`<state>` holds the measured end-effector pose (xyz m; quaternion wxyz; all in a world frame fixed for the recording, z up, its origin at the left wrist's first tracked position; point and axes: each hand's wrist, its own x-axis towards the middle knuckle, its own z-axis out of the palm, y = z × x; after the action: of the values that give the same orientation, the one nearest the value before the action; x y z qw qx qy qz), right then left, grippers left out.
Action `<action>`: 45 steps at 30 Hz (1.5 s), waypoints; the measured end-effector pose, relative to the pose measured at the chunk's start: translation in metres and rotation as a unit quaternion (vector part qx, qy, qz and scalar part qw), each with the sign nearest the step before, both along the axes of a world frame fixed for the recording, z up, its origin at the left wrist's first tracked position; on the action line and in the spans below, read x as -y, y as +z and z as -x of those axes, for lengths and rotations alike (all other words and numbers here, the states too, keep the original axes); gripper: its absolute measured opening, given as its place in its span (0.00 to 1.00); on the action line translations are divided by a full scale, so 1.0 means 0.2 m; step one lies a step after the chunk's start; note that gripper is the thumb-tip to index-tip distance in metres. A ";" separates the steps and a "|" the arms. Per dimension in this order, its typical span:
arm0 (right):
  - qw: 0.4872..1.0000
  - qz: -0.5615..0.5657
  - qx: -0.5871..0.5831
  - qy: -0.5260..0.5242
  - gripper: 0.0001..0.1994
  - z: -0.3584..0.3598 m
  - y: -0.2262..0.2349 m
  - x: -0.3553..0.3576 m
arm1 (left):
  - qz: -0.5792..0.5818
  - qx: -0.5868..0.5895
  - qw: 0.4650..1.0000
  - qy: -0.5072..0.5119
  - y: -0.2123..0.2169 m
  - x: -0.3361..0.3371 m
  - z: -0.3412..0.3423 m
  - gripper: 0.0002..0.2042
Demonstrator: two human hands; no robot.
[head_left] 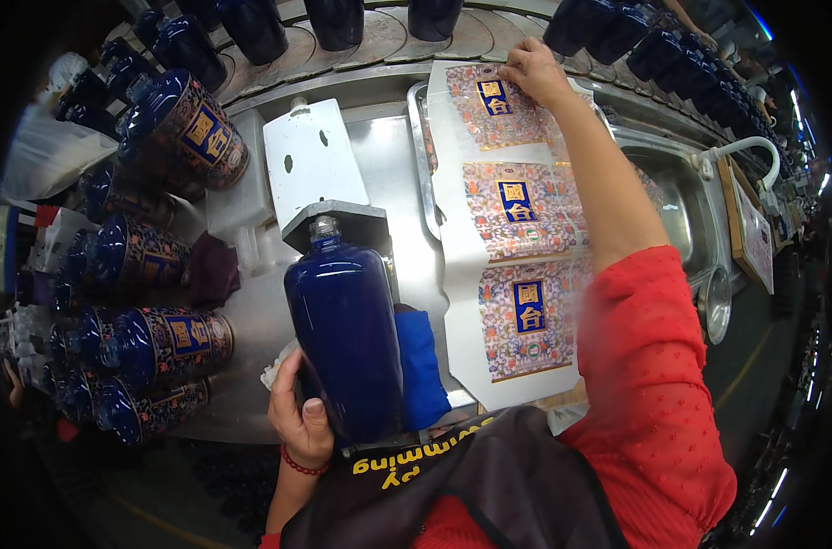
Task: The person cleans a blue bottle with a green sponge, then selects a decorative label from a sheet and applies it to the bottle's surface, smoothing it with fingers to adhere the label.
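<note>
"Well, where was the blue bottle (347, 343)?"

"Between the left hand (301, 425) and a blue cloth (423, 371). That hand cupped its side; whether the grip held it, I couldn't tell."

"And the right hand (536, 73)?"

"Its grip was narrow, pinching the top label (489, 128) on the white backing (466, 320)."

Bare steel worktop (393, 165) lies free between white stand (317, 156) and decal sheet (518, 220); 1 plain blue bottle (347, 339) and 1 blue cloth (421, 371) obstruct its near end.
</note>
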<state>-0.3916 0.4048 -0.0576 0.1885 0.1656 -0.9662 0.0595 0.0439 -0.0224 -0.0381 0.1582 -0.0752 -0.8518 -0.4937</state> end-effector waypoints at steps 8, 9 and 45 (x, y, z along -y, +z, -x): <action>0.997 -0.049 -0.055 -0.008 0.11 -0.16 0.08 0.06 | 0.018 -0.001 1.000 0.003 0.00 -0.01 0.00 0.30; 0.998 -0.044 -0.039 -0.011 0.11 -0.17 0.09 0.06 | 0.021 -0.002 1.000 0.006 0.00 -0.01 0.00 0.30; 0.890 0.060 0.429 0.142 0.08 -1.20 0.47 -0.19 | 0.002 0.008 1.000 0.009 -0.04 0.00 0.01 0.33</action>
<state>-0.1524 0.4430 0.0366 -0.2457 0.2473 -0.9137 0.2088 0.0421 -0.0227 -0.0456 0.1558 -0.0639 -0.8545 -0.4915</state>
